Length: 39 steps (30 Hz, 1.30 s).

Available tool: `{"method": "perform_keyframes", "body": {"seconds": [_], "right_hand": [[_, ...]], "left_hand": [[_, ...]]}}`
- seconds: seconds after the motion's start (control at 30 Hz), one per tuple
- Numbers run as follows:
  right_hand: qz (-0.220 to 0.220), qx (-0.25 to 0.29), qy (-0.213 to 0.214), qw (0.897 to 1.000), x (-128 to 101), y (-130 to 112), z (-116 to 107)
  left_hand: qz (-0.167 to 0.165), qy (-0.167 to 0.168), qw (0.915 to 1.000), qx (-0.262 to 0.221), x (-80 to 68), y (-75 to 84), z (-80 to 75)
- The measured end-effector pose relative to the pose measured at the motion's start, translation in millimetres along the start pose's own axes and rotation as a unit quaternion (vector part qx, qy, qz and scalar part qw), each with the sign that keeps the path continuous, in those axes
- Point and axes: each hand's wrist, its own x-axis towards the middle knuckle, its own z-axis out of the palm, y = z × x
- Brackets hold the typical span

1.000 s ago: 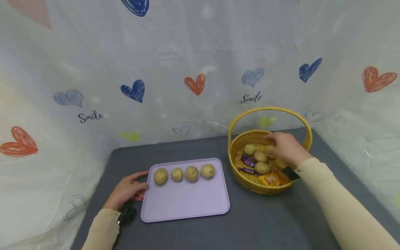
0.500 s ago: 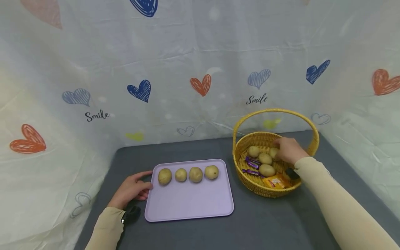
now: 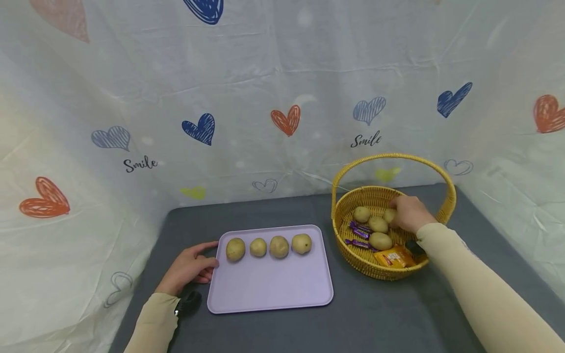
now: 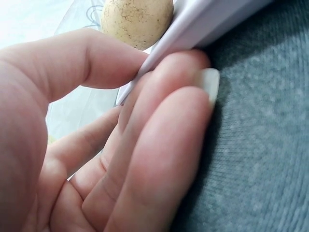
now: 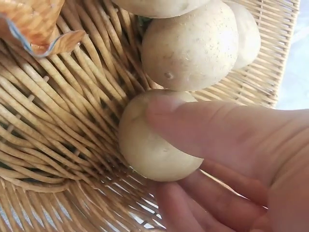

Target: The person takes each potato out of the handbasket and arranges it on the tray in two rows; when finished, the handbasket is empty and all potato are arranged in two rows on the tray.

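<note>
My left hand (image 3: pixel 187 267) grips the left edge of a lilac tray (image 3: pixel 271 291); in the left wrist view the thumb lies on the rim and fingers curl beneath it. Several potatoes stand in a row along the tray's far half, one potato (image 4: pixel 137 21) close beyond the thumb. At the right, my right hand (image 3: pixel 411 214) reaches into a yellow wicker basket (image 3: pixel 366 267). Its thumb and fingers pinch a potato (image 5: pixel 142 140), seen in the right wrist view against the woven bottom. Other potatoes (image 5: pixel 190 48) lie right beside the held one.
Also in the basket are purple-wrapped candies (image 3: pixel 359 244) and an orange packet (image 3: pixel 393 256). The basket's tall handle (image 3: pixel 395 156) arches over it. A grey cloth (image 3: pixel 265 336) covers the table, and a white curtain with printed hearts hangs behind.
My right hand has lowered into the basket and taken hold of a potato at its right side. The left hand stays on the tray edge; the head view has shifted slightly.
</note>
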Motion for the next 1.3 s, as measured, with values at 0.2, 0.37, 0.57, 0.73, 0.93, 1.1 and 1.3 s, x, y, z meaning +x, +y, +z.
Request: {"method": "perform_keyframes", "body": {"seconds": [0.2,0.37,0.57,0.73,0.93,1.1,1.3], "right_hand": [[-0.03,-0.004,0.025,0.999,-9,-11,-9],[-0.051,0.019,0.037,0.998,-23,-31,-18],[-0.092,0.064,0.035,0.993,-46,-71,-22],[-0.12,0.11,0.039,0.986,-65,-108,-9],[-0.164,0.145,0.036,0.975,-70,-158,27],[-0.206,0.154,0.025,0.966,-62,-204,71],[-0.249,0.178,-0.02,0.952,-57,-257,122]], "left_hand": [[0.001,0.0,1.0,-0.003,-0.5,-0.7,0.1],[0.003,0.002,1.0,0.001,-1.2,-1.0,-1.3],[0.004,0.006,1.0,-0.002,-3.5,-1.5,-3.5],[0.009,0.009,0.9999,-0.006,-3.4,0.3,-2.3],[0.003,0.015,0.9998,-0.016,-1.1,1.0,-2.0],[0.004,0.019,0.9995,-0.026,1.1,0.8,-1.1],[0.008,0.016,0.9994,-0.03,-0.4,-1.4,-2.6]]}}
